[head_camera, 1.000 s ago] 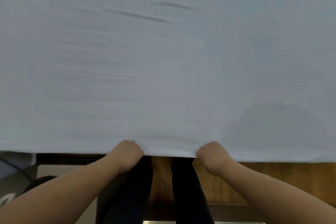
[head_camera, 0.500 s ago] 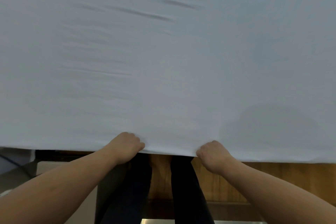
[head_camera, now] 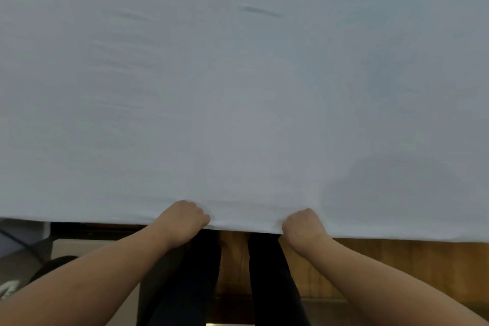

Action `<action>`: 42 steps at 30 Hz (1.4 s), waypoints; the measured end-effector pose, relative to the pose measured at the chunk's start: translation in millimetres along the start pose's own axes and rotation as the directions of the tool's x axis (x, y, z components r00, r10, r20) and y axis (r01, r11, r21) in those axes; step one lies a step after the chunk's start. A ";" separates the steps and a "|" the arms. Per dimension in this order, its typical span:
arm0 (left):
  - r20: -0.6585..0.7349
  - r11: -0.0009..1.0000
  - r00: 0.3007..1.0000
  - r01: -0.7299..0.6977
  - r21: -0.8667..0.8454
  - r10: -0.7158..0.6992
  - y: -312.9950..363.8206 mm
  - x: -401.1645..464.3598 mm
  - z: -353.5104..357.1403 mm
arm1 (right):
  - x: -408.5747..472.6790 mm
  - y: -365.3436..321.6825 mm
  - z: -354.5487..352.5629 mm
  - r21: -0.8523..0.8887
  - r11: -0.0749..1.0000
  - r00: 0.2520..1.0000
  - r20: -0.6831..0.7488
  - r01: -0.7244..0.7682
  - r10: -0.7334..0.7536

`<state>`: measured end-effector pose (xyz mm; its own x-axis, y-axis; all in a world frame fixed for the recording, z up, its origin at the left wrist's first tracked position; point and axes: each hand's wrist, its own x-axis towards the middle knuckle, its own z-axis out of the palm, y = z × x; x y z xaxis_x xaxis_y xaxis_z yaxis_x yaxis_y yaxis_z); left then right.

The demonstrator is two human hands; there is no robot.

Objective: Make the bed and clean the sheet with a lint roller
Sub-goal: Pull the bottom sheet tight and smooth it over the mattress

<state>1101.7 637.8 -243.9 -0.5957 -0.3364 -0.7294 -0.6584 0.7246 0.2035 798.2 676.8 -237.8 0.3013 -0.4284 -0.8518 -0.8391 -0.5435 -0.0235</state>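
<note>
Wooden floor [head_camera: 397,267] shows along the lower right of the frame, below the hanging edge of a white sheet [head_camera: 238,100]. Sheet fills the upper three quarters of the view, spread mostly flat; a few shallow creases in the upper left and upper centre, a soft shadowed dip at lower right.

Left hand [head_camera: 182,221]: lower centre-left, fingers curled into a fist around the near hem of the sheet, knuckles up, thumb side toward frame centre. Right hand [head_camera: 303,227]: lower centre-right, also curled tight on the same hem. Both grips sit on the bottom edge of the sheet, well apart from each other, with a short stretch of hem running between them. All the rest of the sheet lies beyond the hands, toward the top of the frame.

Bare forearms enter from the bottom corners. Dark trouser legs [head_camera: 270,286] stand between them, under the hem. Pale box-like shape [head_camera: 79,247] at lower left, partly hidden; cannot identify it.
</note>
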 end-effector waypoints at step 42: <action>0.108 0.987 0.985 0.127 0.100 -0.137 -135.6 -97.3 67.8 | 82.6 -148.4 -131.8 -0.153 0.938 0.950 0.007 0.310 -0.312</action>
<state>1280.0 613.0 -244.8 -0.4463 -0.3657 -0.8168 -0.6789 0.7329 0.0428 1007.4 626.9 -235.7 0.5450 -0.2323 -0.8056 -0.6249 -0.7531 -0.2056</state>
